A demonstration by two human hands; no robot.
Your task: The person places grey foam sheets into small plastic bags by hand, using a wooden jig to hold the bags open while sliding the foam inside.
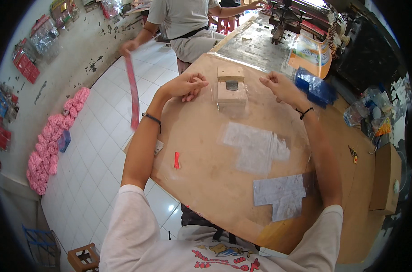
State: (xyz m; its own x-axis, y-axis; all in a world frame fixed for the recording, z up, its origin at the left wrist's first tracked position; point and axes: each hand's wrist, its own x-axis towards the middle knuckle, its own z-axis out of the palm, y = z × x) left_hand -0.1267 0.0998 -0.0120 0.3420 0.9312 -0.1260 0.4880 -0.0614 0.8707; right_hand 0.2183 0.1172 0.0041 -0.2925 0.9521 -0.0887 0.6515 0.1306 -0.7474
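My left hand [187, 87] is closed over the brown table, fingers curled and pressed together, to the left of a small wooden block [231, 94]. To the block's right, my right hand [280, 87] is also closed, thumb against fingers. Anything thin or clear in either hand is too faint to make out. The block carries a raised wooden strip and a dark metal piece [232, 85]. Clear plastic film [233, 107] shows around its near end. Nearer me lie flat stacks of clear plastic pieces [249, 147] and greyish plastic pieces [280, 196].
A small red strip [177, 160] lies on the table's left part. Blue plastic packets [315, 86] sit beyond my right hand. Across the table a seated person [183, 22] holds a long red strip [133, 90]. Pink bundles [47, 140] line the left wall. A cardboard box [383, 181] stands at right.
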